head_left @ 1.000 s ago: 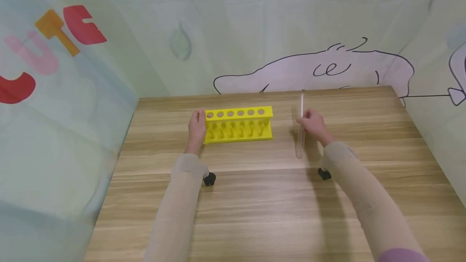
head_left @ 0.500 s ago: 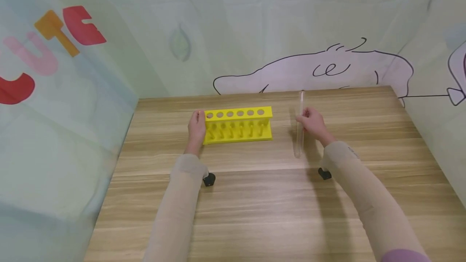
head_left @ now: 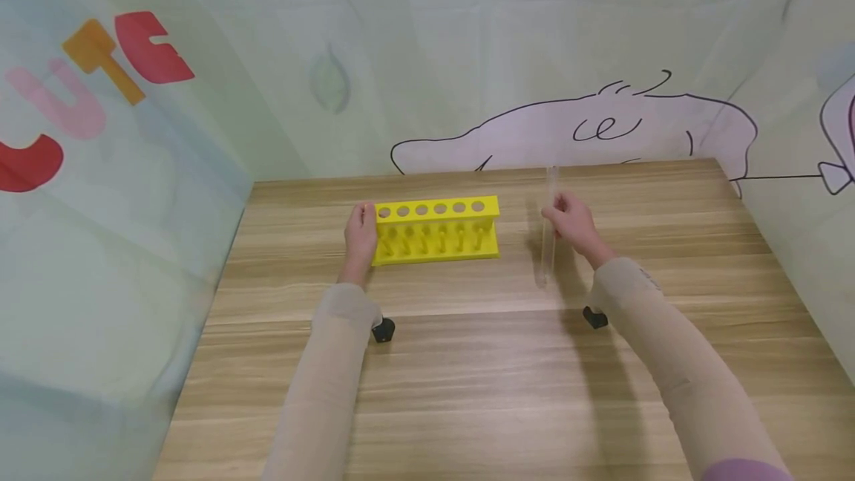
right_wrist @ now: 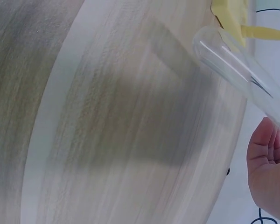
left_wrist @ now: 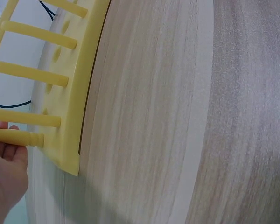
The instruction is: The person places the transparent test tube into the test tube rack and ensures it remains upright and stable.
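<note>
A yellow test tube rack (head_left: 434,218) with a row of round holes stands upright on the table, no tubes in it. My left hand (head_left: 361,237) grips its left end; in the left wrist view the fingers (left_wrist: 10,151) curl round the end post. To the right of the rack, my right hand (head_left: 577,225) pinches a clear glass test tube (head_left: 547,254) around its middle. The tube stands nearly upright, its rounded end down, slightly tilted. In the right wrist view that rounded end (right_wrist: 212,44) overlaps a corner of the rack.
The wood-grain table (head_left: 454,392) reaches back to a printed cloth (head_left: 414,58) with letters and a line drawing. A black wrist device (head_left: 384,329) sits under the left sleeve and a second black one (head_left: 595,317) under the right.
The test tube has shifted slightly left with my right hand, its lower end swinging a little toward the rack. My left hand and the rack have stayed in place.
</note>
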{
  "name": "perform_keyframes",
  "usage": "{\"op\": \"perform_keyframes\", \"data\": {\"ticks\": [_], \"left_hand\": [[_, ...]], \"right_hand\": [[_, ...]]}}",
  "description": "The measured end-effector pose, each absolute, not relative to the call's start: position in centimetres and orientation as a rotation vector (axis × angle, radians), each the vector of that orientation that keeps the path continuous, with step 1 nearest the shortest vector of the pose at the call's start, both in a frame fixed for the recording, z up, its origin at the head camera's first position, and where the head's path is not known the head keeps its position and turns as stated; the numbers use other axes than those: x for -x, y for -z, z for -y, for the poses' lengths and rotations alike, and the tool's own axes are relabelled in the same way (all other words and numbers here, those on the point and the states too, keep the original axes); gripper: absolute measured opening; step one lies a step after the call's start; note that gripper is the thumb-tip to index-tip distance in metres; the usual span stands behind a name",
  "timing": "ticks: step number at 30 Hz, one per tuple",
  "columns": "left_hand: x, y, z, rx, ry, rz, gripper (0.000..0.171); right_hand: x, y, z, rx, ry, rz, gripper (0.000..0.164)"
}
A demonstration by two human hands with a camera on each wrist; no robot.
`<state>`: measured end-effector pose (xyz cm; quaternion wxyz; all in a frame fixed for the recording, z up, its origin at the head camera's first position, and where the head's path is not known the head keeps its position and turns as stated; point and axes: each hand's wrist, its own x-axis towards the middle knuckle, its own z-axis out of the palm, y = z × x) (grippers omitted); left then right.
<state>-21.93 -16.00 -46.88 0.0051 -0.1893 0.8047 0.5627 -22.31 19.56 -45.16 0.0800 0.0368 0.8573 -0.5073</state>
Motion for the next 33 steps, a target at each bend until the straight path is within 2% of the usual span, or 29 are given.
{"op": "perform_keyframes", "data": {"ticks": [8,16,25,33], "left_hand": [[21.9,47.0,16.0,0.586,-1.737,-2.546,0.044],[21.9,46.9,15.9,0.583,-1.763,-2.535,0.038],[21.8,46.9,16.0,0.570,-1.734,-2.557,0.043],[21.8,46.9,16.0,0.570,-1.750,-2.562,0.040]], "right_hand": [[22.2,44.5,-19.3,-0.089,1.544,-2.558,0.010],[22.2,43.8,-19.1,-0.025,1.560,-2.583,0.009],[22.6,43.4,-19.1,-0.064,1.585,-2.599,0.009],[22.7,42.8,-18.9,-0.060,1.645,-2.616,0.009]]}}
